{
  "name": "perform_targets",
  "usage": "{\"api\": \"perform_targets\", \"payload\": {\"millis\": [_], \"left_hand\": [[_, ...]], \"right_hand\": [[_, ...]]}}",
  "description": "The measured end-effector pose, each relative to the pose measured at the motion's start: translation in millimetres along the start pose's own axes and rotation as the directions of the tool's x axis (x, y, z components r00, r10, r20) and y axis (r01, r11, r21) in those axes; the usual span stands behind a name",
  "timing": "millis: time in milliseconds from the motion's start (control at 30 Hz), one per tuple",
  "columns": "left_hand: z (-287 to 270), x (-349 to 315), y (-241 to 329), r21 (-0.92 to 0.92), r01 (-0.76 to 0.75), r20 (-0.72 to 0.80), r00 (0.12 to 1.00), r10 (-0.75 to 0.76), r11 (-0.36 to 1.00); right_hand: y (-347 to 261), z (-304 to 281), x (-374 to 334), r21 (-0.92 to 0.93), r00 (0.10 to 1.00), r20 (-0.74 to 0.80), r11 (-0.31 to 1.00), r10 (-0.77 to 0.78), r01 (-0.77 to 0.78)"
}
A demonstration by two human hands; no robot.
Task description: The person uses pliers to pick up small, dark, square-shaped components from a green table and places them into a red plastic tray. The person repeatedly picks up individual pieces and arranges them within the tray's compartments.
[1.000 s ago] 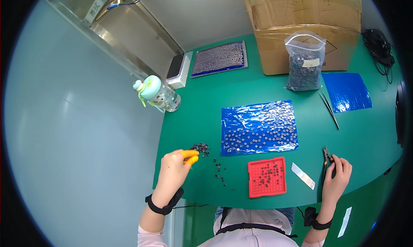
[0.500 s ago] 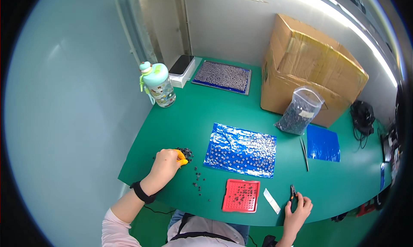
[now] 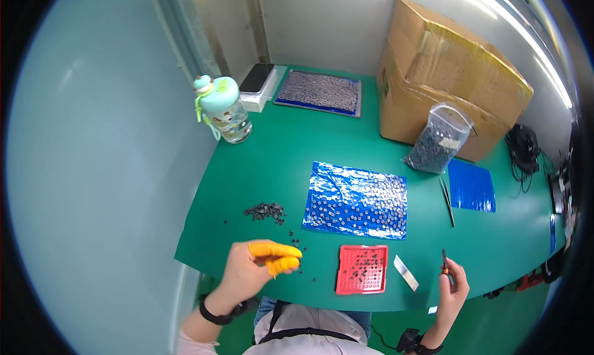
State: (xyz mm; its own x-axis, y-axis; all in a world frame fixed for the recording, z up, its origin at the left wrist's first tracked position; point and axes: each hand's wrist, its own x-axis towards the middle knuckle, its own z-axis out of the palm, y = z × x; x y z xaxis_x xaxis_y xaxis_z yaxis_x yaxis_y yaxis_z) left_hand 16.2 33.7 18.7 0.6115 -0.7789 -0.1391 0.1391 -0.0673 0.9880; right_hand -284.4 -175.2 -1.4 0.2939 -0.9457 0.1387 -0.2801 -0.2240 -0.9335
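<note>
A bottle stands at the left edge of the tabletop. Near the left end of the front edge, the person's left hand has its yellow-covered fingers together, pinched on a tiny dark piece. The piece looks light and stiff, probably easy to drop; its sides offer the best hold. Beyond the hand lies a pile of similar bits. Further right are a blue sheet dotted with small squares and, by the front edge, a red tray and a pale strip. Toward the tabletop's front right, the right hand has its fingers closed around nippers, likely rigid, heavier, and best held by the handles.
</note>
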Motion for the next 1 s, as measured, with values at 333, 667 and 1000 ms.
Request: {"api": "perform_targets", "payload": {"millis": [333, 667, 1000], "left_hand": [[58.0, -6.2, -16.4, -0.499, -0.084, 0.112, 0.981, 0.160, 0.862], [72.8, 2.0, -28.6, -0.304, -0.226, -0.062, 0.974, 0.218, 0.926], [57.4, 0.8, -38.3, -0.386, -0.206, -0.019, 0.976, 0.216, 0.899]], "right_hand": [[-70.4, 81.1, -29.5, -0.086, 0.797, 0.326, 0.824, -0.509, 0.561], [-60.2, 95.1, -34.1, -0.113, 0.819, 0.319, 0.839, -0.477, 0.533], [-57.2, 103.9, -29.5, -0.083, 0.813, 0.344, 0.848, -0.469, 0.524]]}}
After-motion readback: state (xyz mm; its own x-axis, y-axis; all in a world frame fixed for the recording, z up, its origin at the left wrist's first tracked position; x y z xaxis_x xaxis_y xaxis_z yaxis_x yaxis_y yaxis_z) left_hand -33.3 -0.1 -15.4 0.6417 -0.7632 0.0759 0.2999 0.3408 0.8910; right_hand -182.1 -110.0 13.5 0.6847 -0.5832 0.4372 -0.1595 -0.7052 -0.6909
